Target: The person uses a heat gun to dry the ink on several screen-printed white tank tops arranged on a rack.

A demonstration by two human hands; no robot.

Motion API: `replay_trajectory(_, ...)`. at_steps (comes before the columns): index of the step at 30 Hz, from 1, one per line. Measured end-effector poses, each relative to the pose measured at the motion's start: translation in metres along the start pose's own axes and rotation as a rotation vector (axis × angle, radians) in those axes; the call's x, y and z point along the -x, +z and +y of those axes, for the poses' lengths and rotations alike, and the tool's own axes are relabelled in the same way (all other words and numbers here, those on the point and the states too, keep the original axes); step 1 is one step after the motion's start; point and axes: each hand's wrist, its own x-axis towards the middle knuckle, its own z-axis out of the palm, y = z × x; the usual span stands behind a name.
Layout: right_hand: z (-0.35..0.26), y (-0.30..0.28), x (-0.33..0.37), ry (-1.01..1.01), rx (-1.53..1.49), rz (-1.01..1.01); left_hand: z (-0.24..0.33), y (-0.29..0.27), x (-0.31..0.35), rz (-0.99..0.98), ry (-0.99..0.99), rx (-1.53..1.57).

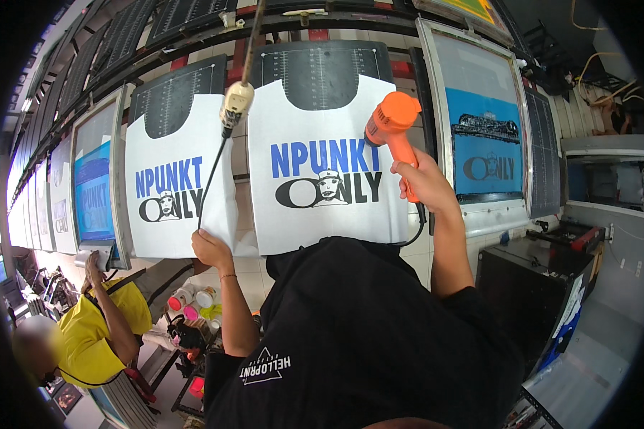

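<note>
My right hand (429, 184) is wrapped round the handle of an orange heat gun (395, 118), held over a white T-shirt (286, 214). The gun's wide round end lies above the top right of the shirt's blue and black print. My left hand (212, 250) is closed on a thin black cord (213, 179), which runs up to a cream plug connector (237, 101) hanging from above. Left of that shirt lies a second white T-shirt (139, 229) with the same print. Both are spread on black platens (372, 61) marked with ruled lines.
To the right stands a framed printing screen (472, 211) with blue stencil and black ink. Another screen (93, 150) is at the left, where a co-worker in yellow (104, 332) holds a squeegee. Ink tubs (206, 297) sit below; a black cabinet (522, 300) is lower right.
</note>
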Motion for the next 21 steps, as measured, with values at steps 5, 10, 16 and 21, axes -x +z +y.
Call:
replay_trajectory(5,0.0008,-0.0017,0.0002,0.016,0.018,0.029,0.0017,-0.0002,-0.0001,0.007,-0.001,0.029)
replay_trajectory(10,0.0073,-0.0092,0.0013,0.056,0.063,0.069,0.0033,-0.0018,0.0007,-0.009,-0.025,0.004)
replay_trajectory(16,0.0056,-0.0068,0.0039,0.023,0.033,0.033,0.0054,-0.0029,0.0002,-0.013,-0.028,-0.018)
replay_trajectory(21,0.0057,-0.005,0.0092,0.032,0.053,0.008,0.0027,-0.0022,0.0008,-0.003,-0.021,-0.002)
